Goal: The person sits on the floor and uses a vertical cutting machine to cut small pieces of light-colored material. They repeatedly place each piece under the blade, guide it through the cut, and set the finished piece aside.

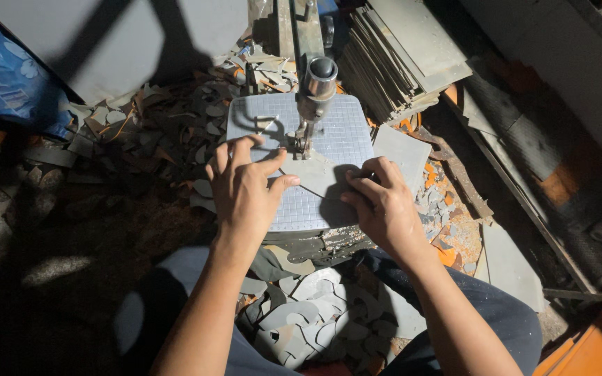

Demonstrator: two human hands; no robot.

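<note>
— What are the hands doing?

— Both rest on a flat grey sheet piece lying on the gridded surface of a small cutting machine. The left hand lies palm down, its fingers spread wide and pressing on the piece's left part, just beside the machine's vertical blade post.

— And the right?

— The right hand presses on the piece's right edge, fingers bent and close together. Whether they pinch the edge or only push down, I cannot tell.

— Where exactly is the piece?

— Near the middle of the gridded surface, right under the machine's head, touching both hands.

— What lies around?

— A stack of grey sheets sits behind and to the right of the machine. Curved grey offcuts are heaped on the floor to the left, and more cut shapes lie between the person's knees. A blue patterned bag is at the far left.
</note>
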